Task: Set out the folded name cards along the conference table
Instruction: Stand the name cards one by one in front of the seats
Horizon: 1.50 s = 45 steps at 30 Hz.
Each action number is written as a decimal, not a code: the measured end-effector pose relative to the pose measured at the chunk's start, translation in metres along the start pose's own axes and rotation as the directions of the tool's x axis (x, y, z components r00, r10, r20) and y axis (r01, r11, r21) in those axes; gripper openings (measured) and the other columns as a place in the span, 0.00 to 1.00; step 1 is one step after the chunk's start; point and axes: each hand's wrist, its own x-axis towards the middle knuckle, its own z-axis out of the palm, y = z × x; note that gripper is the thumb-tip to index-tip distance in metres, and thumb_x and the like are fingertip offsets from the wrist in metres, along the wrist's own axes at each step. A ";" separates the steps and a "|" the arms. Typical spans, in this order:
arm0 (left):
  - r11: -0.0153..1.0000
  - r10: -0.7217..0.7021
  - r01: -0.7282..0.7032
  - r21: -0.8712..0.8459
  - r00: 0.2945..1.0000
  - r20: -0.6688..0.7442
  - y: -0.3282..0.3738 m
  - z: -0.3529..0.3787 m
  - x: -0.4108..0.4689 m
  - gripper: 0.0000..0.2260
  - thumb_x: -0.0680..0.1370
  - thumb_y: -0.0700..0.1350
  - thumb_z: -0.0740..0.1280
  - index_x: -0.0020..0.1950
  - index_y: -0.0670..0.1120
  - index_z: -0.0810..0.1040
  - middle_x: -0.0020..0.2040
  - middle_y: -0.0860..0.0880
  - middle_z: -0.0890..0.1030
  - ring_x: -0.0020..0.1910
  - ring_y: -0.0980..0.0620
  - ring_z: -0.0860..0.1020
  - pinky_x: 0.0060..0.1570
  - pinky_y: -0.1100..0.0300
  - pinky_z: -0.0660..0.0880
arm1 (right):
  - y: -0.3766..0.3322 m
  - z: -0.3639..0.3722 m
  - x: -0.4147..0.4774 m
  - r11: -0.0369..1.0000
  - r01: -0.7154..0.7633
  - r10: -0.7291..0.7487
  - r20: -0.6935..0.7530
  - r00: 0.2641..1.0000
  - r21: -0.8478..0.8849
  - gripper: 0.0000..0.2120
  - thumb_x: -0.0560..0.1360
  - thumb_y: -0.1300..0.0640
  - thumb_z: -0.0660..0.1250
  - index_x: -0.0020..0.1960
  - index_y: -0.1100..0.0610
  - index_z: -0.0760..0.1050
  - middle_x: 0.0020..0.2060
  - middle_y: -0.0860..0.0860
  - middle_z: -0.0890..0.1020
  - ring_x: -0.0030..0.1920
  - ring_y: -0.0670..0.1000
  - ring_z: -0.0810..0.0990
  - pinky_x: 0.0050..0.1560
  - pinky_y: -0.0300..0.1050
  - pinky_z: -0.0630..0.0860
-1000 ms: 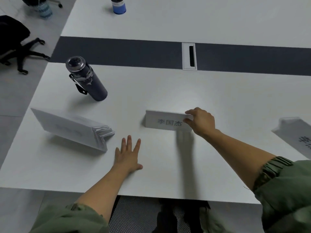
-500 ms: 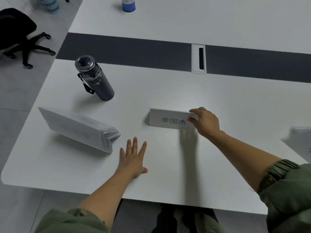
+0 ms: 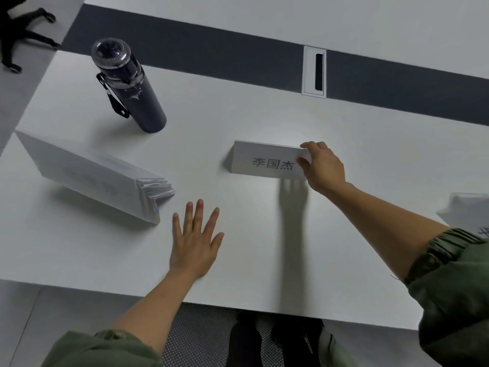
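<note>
One card point(image 3: 267, 160) stands mid-table point(image 3: 344, 247), one stack point(image 3: 90, 176) lies left, one bottle point(image 3: 132, 88) behind it. The right hand point(image 3: 322, 165) pinches the card's right end; the left hand point(image 3: 194, 239) lies flat, fingers spread, holding nothing.

Left hand point(image 3: 194, 241): palm down, flat on the counter point(image 3: 264, 107), fingers extended and slightly spread, thumb angled out to the right. The left forearm is bare and runs from the lower-left sleeve point(image 3: 103, 349) up to the wrist.

Right hand point(image 3: 324, 165): reaches forward with the forearm extended and bare, the green sleeve pushed up near the elbow. The grip is a pinch: fingers curl over the top edge of the name card point(image 3: 267, 161) at its right end, thumb pressed against the near face.
</note>
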 end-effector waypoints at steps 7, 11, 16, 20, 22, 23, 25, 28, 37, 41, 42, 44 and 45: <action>1.000 0.000 0.001 0.024 0.999 -0.035 0.002 0.008 0.001 0.28 0.80 0.61 0.45 0.79 0.53 0.49 0.80 0.43 0.47 0.79 0.41 0.45 0.73 0.35 0.48 | 0.002 0.002 0.011 1.000 0.024 -0.024 -0.005 1.000 -0.015 0.21 0.80 0.50 0.62 0.71 0.53 0.68 0.65 0.56 0.73 0.62 0.59 0.74 0.54 0.52 0.73; 0.999 -0.019 0.017 0.049 0.999 0.051 0.002 0.001 -0.001 0.28 0.81 0.62 0.42 0.79 0.53 0.43 0.80 0.43 0.42 0.78 0.41 0.40 0.74 0.36 0.43 | 0.011 -0.010 -0.003 1.000 -0.011 0.011 0.009 1.000 -0.016 0.26 0.79 0.48 0.63 0.75 0.52 0.62 0.70 0.56 0.68 0.66 0.60 0.71 0.58 0.54 0.72; 0.996 -0.089 0.083 0.035 0.971 0.222 0.024 -0.041 0.005 0.25 0.83 0.54 0.49 0.79 0.49 0.51 0.79 0.40 0.50 0.77 0.39 0.50 0.72 0.46 0.54 | 0.052 -0.035 -0.043 0.997 -0.073 0.073 -0.003 0.997 -0.001 0.22 0.79 0.48 0.62 0.71 0.51 0.67 0.66 0.54 0.73 0.64 0.56 0.73 0.57 0.51 0.72; 0.994 0.039 -0.020 -0.106 0.982 0.186 0.087 -0.090 0.013 0.15 0.82 0.47 0.55 0.66 0.47 0.72 0.62 0.47 0.76 0.60 0.46 0.74 0.57 0.53 0.69 | 0.119 -0.068 -0.089 0.976 -0.195 0.197 -0.015 0.980 0.093 0.14 0.78 0.49 0.63 0.62 0.51 0.78 0.57 0.50 0.82 0.57 0.54 0.79 0.53 0.48 0.74; 0.981 0.097 -0.065 -0.184 0.980 0.173 0.126 -0.105 0.018 0.16 0.82 0.48 0.56 0.68 0.48 0.72 0.62 0.48 0.77 0.59 0.47 0.76 0.55 0.55 0.71 | 0.157 -0.084 -0.112 0.956 -0.260 0.267 -0.037 0.963 0.137 0.13 0.78 0.50 0.63 0.59 0.52 0.79 0.55 0.50 0.83 0.56 0.54 0.80 0.52 0.48 0.75; 0.974 0.129 -0.096 -0.205 0.979 0.156 0.146 -0.113 0.020 0.16 0.82 0.48 0.56 0.68 0.48 0.72 0.61 0.49 0.78 0.59 0.48 0.76 0.54 0.55 0.72 | 0.175 -0.090 -0.121 0.945 -0.287 0.298 -0.054 0.953 0.155 0.13 0.78 0.50 0.63 0.59 0.52 0.80 0.54 0.49 0.84 0.55 0.54 0.80 0.51 0.47 0.75; 0.958 0.204 -0.174 -0.228 0.972 0.114 0.192 -0.124 0.023 0.16 0.82 0.49 0.57 0.67 0.48 0.73 0.61 0.49 0.79 0.58 0.48 0.77 0.54 0.55 0.73 | 0.216 -0.109 -0.142 0.915 -0.347 0.372 -0.094 0.924 0.205 0.12 0.78 0.50 0.63 0.58 0.53 0.80 0.53 0.49 0.84 0.54 0.54 0.80 0.49 0.47 0.75; 0.936 0.290 -0.266 -0.230 0.954 0.072 0.270 -0.136 0.028 0.15 0.81 0.49 0.57 0.67 0.48 0.74 0.60 0.49 0.79 0.58 0.48 0.77 0.55 0.54 0.73 | 0.287 -0.136 -0.169 0.874 -0.416 0.462 -0.163 0.872 0.251 0.11 0.78 0.52 0.64 0.56 0.55 0.81 0.52 0.52 0.84 0.52 0.57 0.80 0.45 0.45 0.71; 0.908 0.380 -0.362 -0.211 0.923 0.054 0.469 -0.129 0.024 0.16 0.81 0.49 0.59 0.68 0.49 0.71 0.63 0.49 0.75 0.59 0.48 0.75 0.56 0.54 0.72 | 0.475 -0.167 -0.223 0.797 -0.521 0.589 -0.200 0.783 0.307 0.14 0.79 0.53 0.61 0.61 0.56 0.78 0.55 0.52 0.83 0.56 0.57 0.79 0.50 0.48 0.72; 0.909 0.400 -0.389 -0.148 0.915 0.052 0.543 -0.118 0.032 0.20 0.80 0.49 0.61 0.71 0.49 0.68 0.67 0.48 0.70 0.62 0.46 0.72 0.57 0.52 0.73 | 0.549 -0.156 -0.240 0.799 -0.563 0.587 -0.071 0.807 0.213 0.18 0.80 0.50 0.60 0.66 0.56 0.74 0.61 0.54 0.80 0.59 0.58 0.77 0.55 0.50 0.73; 0.906 0.413 -0.405 -0.120 0.910 0.047 0.558 -0.116 0.036 0.21 0.79 0.49 0.62 0.72 0.49 0.67 0.69 0.47 0.69 0.63 0.45 0.71 0.58 0.52 0.72 | 0.565 -0.151 -0.242 0.804 -0.565 0.580 -0.038 0.813 0.182 0.19 0.80 0.50 0.59 0.67 0.56 0.72 0.62 0.55 0.78 0.60 0.58 0.76 0.55 0.51 0.73; 0.895 0.446 -0.446 -0.027 0.894 0.031 0.583 -0.116 0.047 0.24 0.79 0.50 0.63 0.74 0.50 0.64 0.72 0.45 0.65 0.67 0.44 0.67 0.61 0.52 0.69 | 0.591 -0.140 -0.241 0.821 -0.557 0.560 0.011 0.828 0.125 0.20 0.80 0.50 0.58 0.70 0.56 0.70 0.65 0.57 0.75 0.63 0.59 0.73 0.56 0.52 0.72; 0.885 0.465 -0.465 0.016 0.885 0.021 0.591 -0.117 0.053 0.25 0.79 0.50 0.64 0.75 0.50 0.63 0.74 0.44 0.63 0.69 0.43 0.65 0.63 0.51 0.67 | 0.599 -0.134 -0.239 0.829 -0.548 0.549 0.025 0.836 0.108 0.21 0.81 0.50 0.58 0.71 0.56 0.69 0.66 0.58 0.73 0.65 0.59 0.71 0.57 0.53 0.72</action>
